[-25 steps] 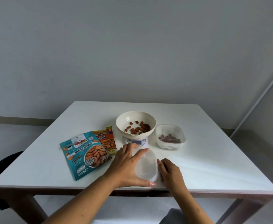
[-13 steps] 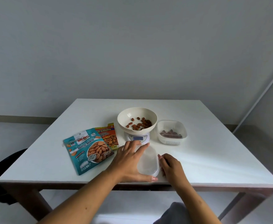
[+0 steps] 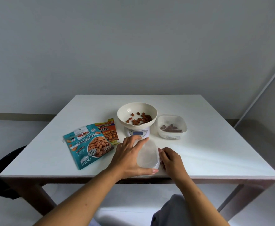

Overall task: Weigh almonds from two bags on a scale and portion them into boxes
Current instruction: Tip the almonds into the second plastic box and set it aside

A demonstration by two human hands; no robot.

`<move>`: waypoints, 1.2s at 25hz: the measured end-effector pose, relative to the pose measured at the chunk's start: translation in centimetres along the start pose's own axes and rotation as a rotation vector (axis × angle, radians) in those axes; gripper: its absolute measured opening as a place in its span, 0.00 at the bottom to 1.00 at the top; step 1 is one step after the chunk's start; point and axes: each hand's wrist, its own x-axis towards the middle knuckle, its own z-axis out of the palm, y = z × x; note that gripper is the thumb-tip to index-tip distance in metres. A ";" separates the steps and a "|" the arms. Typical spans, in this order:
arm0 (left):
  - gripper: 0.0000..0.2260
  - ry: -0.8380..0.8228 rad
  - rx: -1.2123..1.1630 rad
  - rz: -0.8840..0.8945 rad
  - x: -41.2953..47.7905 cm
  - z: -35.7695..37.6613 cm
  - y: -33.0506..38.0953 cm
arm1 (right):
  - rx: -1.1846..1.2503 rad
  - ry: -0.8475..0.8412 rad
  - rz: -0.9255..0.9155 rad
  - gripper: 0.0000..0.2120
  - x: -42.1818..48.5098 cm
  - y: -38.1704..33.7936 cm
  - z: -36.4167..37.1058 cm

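Observation:
A clear plastic box with its lid on sits at the table's near edge. My left hand wraps its left side, thumb along the front. My right hand touches its right side with curled fingers. Behind it a white scale carries a cream bowl holding loose almonds. To the left lie a teal almond bag and, partly under it, an orange almond bag. To the right of the scale stands a clear open box with some almonds inside.
The white table has dark wooden legs, and its near edge runs just below my hands. A dark chair stands at the left side. A grey wall rises behind the table.
Both hands have stayed on the clear box in the same grip. Only the view has tilted slightly, so the table sits a little lower in the frame.

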 end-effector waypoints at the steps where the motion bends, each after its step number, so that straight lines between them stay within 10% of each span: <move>1: 0.48 0.038 -0.074 -0.016 0.1 -0.3 0.0 | -0.002 0.006 0.004 0.16 0.0 0.0 0.0; 13: 0.47 0.619 -1.014 -0.351 -2.9 -0.1 -7.2 | -0.167 0.185 0.011 0.23 1.9 -0.1 -0.4; 17: 0.40 0.655 -1.129 -0.404 -2.8 1.0 -9.3 | -0.214 0.241 -0.098 0.20 5.8 -3.6 -0.7; 23: 0.49 0.646 -1.154 -0.470 -2.3 1.3 -9.7 | 0.298 -0.014 0.463 0.16 11.9 -7.2 1.1; 30: 0.49 0.646 -1.159 -0.458 -2.3 1.4 -10.2 | 0.375 -0.050 0.446 0.12 12.3 -6.9 1.6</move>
